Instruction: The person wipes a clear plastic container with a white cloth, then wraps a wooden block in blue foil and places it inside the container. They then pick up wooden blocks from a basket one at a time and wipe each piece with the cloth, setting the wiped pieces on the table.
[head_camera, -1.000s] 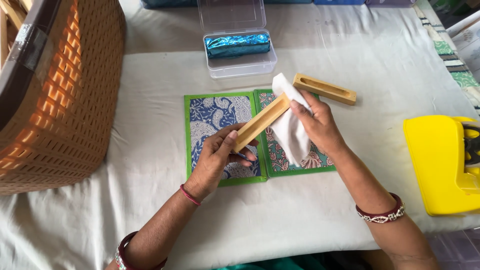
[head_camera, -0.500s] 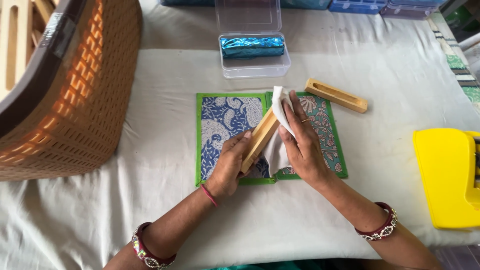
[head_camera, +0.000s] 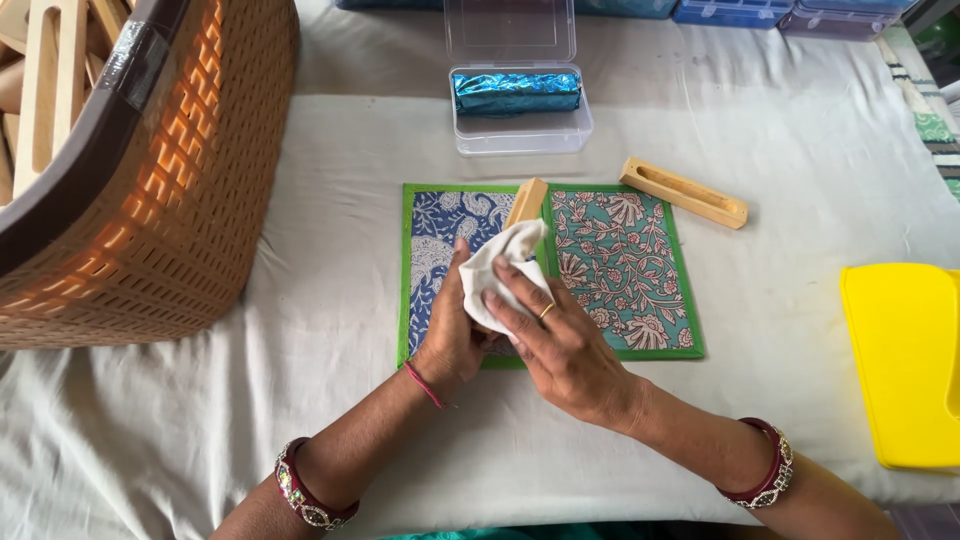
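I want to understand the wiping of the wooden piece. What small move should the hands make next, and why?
Probably slide the white cloth up toward the far end of the wooden piece. The right hand presses the cloth around the near part, the left hand grips below, and only the top end shows bare above the cloth, so that end seems not yet covered.

Bare forearms, jewelled maroon bangles, red wrist thread, gold finger ring.

We see the left hand (head_camera: 455, 345) gripping a wooden block (head_camera: 527, 201) while the right hand (head_camera: 565, 350) presses a white cloth (head_camera: 500, 275) on it, over two printed mats (head_camera: 625, 260), basket (head_camera: 150, 200) left.
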